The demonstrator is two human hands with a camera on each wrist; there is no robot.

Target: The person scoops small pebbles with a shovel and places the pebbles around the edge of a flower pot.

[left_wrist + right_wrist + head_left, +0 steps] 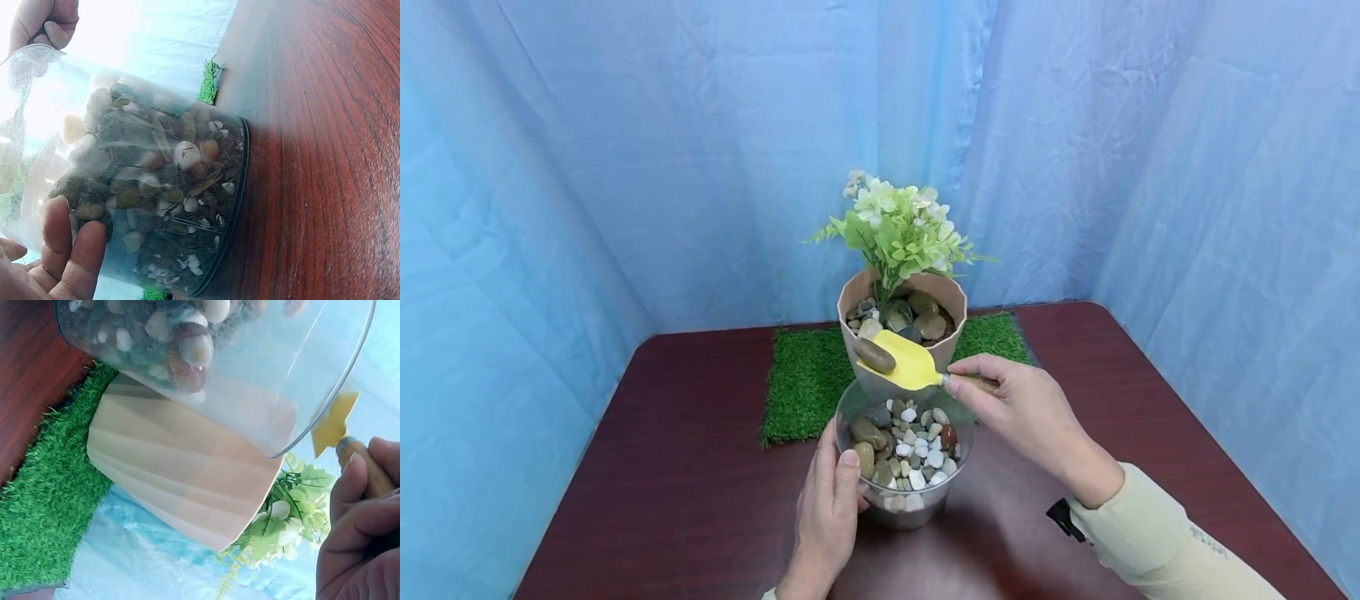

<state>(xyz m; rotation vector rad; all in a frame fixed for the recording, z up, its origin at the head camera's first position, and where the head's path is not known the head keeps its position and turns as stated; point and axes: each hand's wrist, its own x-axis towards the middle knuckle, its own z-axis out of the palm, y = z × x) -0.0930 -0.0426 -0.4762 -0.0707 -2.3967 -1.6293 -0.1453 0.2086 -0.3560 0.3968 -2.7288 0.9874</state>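
Observation:
My right hand [1026,412] grips the wooden handle [369,469] of a small yellow trowel [912,363]. On its blade lies one smooth brown stone [876,356], above the far rim of a clear plastic container [901,510] and near the front of the flowerpot. My left hand [826,508] holds the container at its left side, fingers [84,256] against the wall. Inside are white, grey and brown pebbles [917,454]. Behind stands a beige flowerpot [187,456] with green foliage and white flowers [902,221], plus large dark stones [928,323] around the stems.
The pot stands on a green artificial grass mat [805,383], which lies on a dark reddish wooden table [700,467]. Light blue curtains [700,167] hang behind the table and along both sides.

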